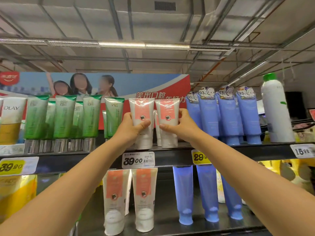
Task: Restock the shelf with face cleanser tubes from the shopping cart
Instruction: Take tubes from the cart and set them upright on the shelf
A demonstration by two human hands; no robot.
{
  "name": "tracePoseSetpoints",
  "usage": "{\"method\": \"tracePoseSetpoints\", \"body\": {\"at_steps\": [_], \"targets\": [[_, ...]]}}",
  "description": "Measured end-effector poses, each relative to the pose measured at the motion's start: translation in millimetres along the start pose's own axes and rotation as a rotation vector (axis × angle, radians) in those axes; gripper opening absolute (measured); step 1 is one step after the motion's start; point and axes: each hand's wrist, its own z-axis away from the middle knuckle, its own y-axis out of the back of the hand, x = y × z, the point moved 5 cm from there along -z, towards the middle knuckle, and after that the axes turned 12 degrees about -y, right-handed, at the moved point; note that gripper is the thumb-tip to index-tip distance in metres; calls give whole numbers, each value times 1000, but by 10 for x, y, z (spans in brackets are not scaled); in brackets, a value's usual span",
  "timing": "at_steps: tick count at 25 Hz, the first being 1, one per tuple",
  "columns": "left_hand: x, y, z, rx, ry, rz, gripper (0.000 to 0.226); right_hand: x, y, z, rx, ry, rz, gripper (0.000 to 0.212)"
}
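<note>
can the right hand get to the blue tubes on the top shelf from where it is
Probably yes: the blue tubes stand right beside the right hand, front row, nothing between. But it grips a white and pink tube and would need to let go first.

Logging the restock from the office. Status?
Left hand grips left pink-label tube, right hand grips right pink-label tube. Both upright on upper shelf. Green tubes, blue tubes flank.

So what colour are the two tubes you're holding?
The left-hand tube and right-hand tube are white with a salmon-pink panel; head view shows it best.
</note>
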Motion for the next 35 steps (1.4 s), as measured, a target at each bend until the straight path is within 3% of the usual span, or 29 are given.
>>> {"method": "tracePoseSetpoints", "body": {"at_steps": [2,4,8,12,20,27,31,35], "targets": [[-38,-24,42,-117,34,3,49,37,2,-17,-124,-68,140,34],[-62,-33,60,-257,68,-18,34,91,6,-11,-240,-150,189,28],[-122,-25,-44,-217,52,-104,30,139,-30,-107,-152,-139,224,35],[-338,-72,-147,-169,169,-229,56,222,-99,-236,-85,-197,273,64],[-537,-186,-305,-156,253,-410,65,319,-214,-463,-37,-191,400,70],[-578,-169,-323,-132,194,-446,64,362,-267,-464,14,-180,368,74],[-393,-107,-300,-14,102,-615,52,176,-104,-285,255,-17,401,60],[31,-84,-126,158,-240,-647,37,-26,-19,115,367,206,318,29]]}}
